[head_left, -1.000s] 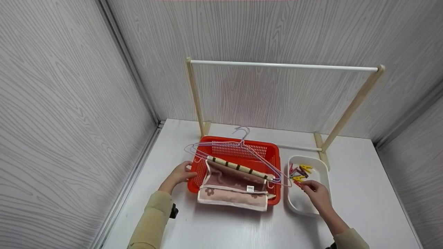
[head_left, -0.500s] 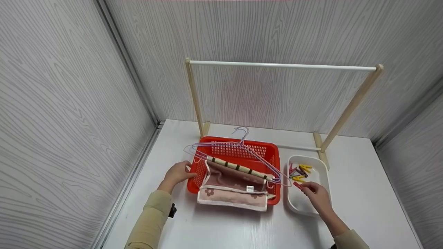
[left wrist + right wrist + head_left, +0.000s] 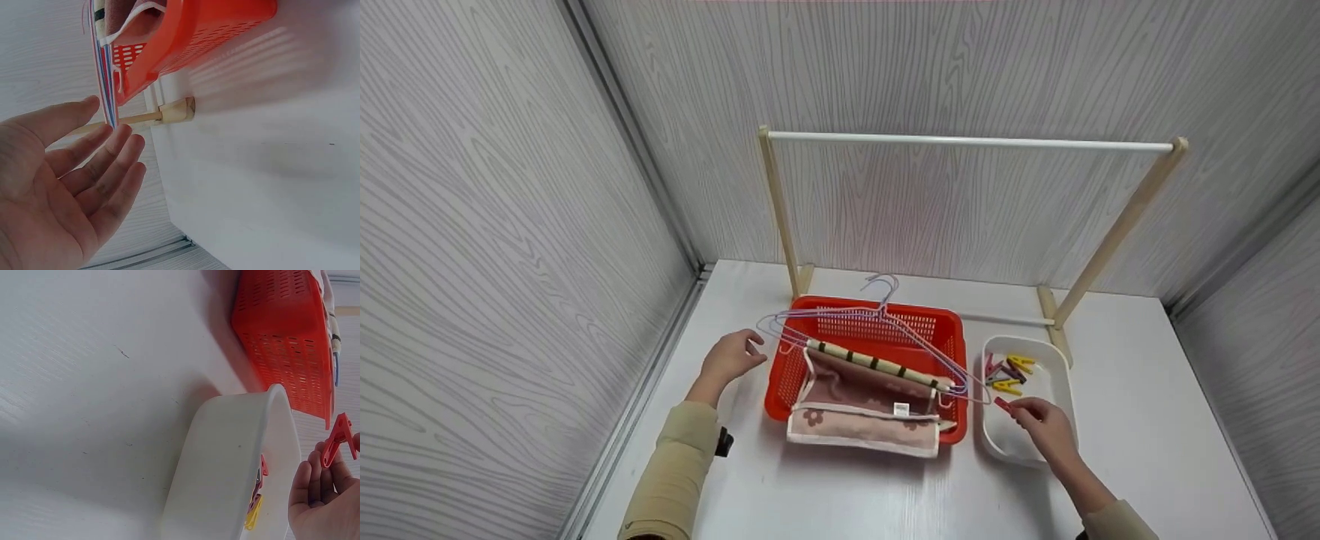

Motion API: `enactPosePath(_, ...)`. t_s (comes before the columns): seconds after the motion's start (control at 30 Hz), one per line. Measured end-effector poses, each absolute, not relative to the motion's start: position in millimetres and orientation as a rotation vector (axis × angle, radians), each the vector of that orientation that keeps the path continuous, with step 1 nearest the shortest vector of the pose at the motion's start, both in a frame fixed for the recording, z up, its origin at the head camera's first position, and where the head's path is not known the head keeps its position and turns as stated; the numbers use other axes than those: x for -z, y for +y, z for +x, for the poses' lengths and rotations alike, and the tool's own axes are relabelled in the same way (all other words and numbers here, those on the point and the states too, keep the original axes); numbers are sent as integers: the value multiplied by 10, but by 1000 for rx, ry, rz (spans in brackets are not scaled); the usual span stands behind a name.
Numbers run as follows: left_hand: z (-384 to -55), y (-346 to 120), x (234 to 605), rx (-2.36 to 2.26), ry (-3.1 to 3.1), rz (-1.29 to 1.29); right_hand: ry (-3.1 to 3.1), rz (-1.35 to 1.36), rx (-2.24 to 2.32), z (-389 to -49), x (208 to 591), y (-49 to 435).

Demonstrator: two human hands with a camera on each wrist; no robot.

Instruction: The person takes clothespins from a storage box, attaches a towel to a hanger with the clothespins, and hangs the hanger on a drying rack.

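My right hand (image 3: pixel 1048 426) pinches a red clothespin (image 3: pixel 339 439) between thumb and fingers, over the white tub (image 3: pixel 1065 375). My left hand (image 3: pixel 729 358) is held with its fingers apart and holds nothing, left of the red basket (image 3: pixel 956 337). In the left wrist view its fingertips overlap the ends of the purple and pink hangers (image 3: pixel 107 79). These hangers lie across the top of the basket. A pink towel (image 3: pixel 862 430) with a flower pattern and white trim hangs over their lower bars, its striped edge (image 3: pixel 874 363) uppermost, and drapes over the basket's front.
Several more clothespins (image 3: pixel 1006 387), yellow, pink and dark, lie at the back of the tub. Behind the basket and tub stands a wooden rack with a white rail (image 3: pixel 967 141). Grey wood-grain walls (image 3: pixel 547 225) enclose the white table (image 3: pixel 840 502).
My left hand has let go of the basket's left side and lifted up and away to the left. The right hand has drawn the red clothespin slightly back from the other clothespins.
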State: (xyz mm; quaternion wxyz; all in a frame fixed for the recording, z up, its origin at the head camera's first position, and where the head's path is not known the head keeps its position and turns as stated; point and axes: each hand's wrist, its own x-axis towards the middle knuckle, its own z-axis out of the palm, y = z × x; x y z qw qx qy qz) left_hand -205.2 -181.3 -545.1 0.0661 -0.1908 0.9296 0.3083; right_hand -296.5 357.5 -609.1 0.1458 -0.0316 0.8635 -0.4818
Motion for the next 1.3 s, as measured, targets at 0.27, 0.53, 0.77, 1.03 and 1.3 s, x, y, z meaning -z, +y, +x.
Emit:
enactPosePath(0.27,-2128,-1978,5435,-994,2864,-642,2468,-89,1409,-2960,6091,3586)
enactPosePath(0.53,-2206,-2027,5479,-1039,2846,-701,2442,-41,1413,-2975,6085,3621)
enactPosePath(0.77,-2332,-1989,5480,-1110,2861,-757,2441,-44,1405,-2980,6100,3638)
enactPosePath(1.03,-2442,-1972,5526,-1067,2818,-742,2425,-18,1414,-2974,6127,3646)
enactPosePath(1.3,-2495,-1972,5596,-1106,2794,-721,2430,-20,1450,-2955,6149,3658)
